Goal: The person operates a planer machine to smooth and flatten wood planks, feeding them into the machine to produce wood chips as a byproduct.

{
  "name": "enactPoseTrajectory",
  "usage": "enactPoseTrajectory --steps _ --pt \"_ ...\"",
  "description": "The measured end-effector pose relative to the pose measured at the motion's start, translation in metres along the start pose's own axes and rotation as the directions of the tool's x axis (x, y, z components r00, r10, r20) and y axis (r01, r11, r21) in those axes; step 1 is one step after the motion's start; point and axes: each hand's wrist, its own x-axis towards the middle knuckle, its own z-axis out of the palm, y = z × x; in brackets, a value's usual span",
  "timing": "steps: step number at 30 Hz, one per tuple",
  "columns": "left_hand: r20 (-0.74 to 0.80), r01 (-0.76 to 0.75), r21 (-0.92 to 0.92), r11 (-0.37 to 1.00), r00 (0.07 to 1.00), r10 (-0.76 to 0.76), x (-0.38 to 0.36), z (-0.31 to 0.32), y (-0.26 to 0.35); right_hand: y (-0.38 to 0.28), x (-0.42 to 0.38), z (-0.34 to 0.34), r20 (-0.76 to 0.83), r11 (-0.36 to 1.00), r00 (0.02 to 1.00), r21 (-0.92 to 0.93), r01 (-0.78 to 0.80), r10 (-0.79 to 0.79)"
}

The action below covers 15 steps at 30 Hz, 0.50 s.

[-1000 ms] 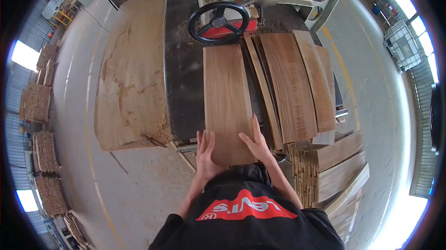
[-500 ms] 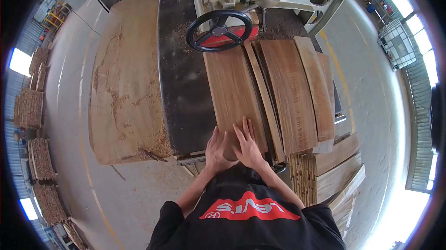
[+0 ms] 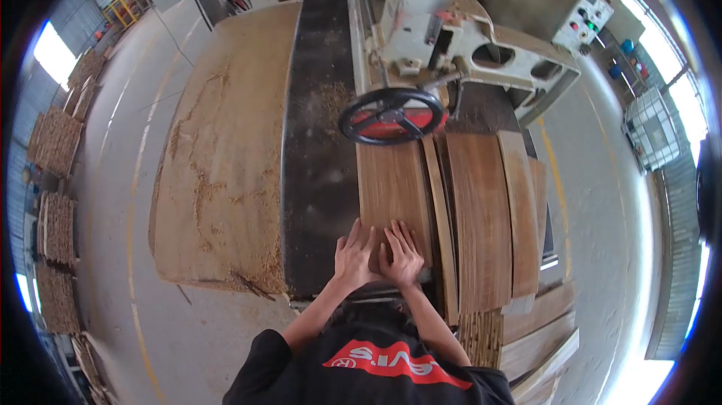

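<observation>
A brown wooden board (image 3: 395,187) lies flat on the dark machine table, its far end passing under the black handwheel (image 3: 391,116). My left hand (image 3: 353,260) rests on the near left part of the board, fingers stretched forward. Beside it, my right hand (image 3: 403,256) presses on the same board with its fingers extended. Neither hand is wrapped round anything. Along the board's right side runs a narrow wooden strip (image 3: 442,232), and a wider reddish-brown board (image 3: 479,217) lies beyond that.
Left of the dark machine bed (image 3: 320,172) stands a broad wooden surface (image 3: 226,149) strewn with sawdust. The machine's pale frame (image 3: 496,44) and control box (image 3: 587,21) rise ahead. Stacked boards (image 3: 538,330) sit low on the right; lumber piles (image 3: 56,228) line the left wall.
The board has slid forward under the handwheel relative to the strip beside it, my hands moving along with it. My view has tilted up, showing more of the machine.
</observation>
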Motion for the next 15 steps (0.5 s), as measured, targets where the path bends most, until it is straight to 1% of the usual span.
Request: enactPoseTrajectory --steps 1,2,5,6,9,10,13,14,15 --pt "0.01 0.002 0.043 0.999 1.0 -0.003 0.008 -0.002 -0.001 0.003 0.01 0.003 0.0 1.0 1.0 0.004 0.005 -0.005" --pt "0.056 0.015 0.089 0.996 0.998 -0.02 0.017 -0.003 -0.003 0.005 0.019 0.006 0.0 1.0 1.0 0.008 0.005 -0.005" --pt "0.086 0.021 0.15 0.988 0.996 -0.034 0.039 0.0 -0.011 0.007 0.043 0.014 -0.019 1.0 1.0 0.015 0.005 -0.005" --pt "-0.005 0.006 0.108 0.994 1.0 -0.005 0.042 0.01 -0.02 0.008 0.048 0.016 -0.021 1.0 1.0 0.017 0.006 -0.006" --pt "-0.029 0.026 0.033 0.999 0.999 -0.025 0.055 0.005 -0.027 0.016 0.066 0.027 -0.059 0.998 0.997 0.036 0.043 -0.04" --pt "-0.016 0.038 0.049 0.998 0.999 -0.037 0.058 0.003 -0.029 0.019 0.071 0.033 -0.075 0.999 0.996 0.01 0.05 -0.049" --pt "-0.216 0.015 -0.033 0.999 0.976 -0.021 0.049 0.028 -0.044 0.023 0.092 0.041 -0.093 0.999 0.995 0.044 0.028 -0.024" --pt "-0.23 -0.01 -0.078 0.997 0.973 -0.008 0.04 0.033 -0.043 0.025 0.099 0.042 -0.086 0.997 0.996 0.081 0.02 -0.013" --pt "-0.253 -0.013 -0.086 0.996 0.967 -0.01 0.034 0.034 -0.039 0.028 0.106 0.043 -0.079 0.993 0.997 0.117 0.011 -0.002"
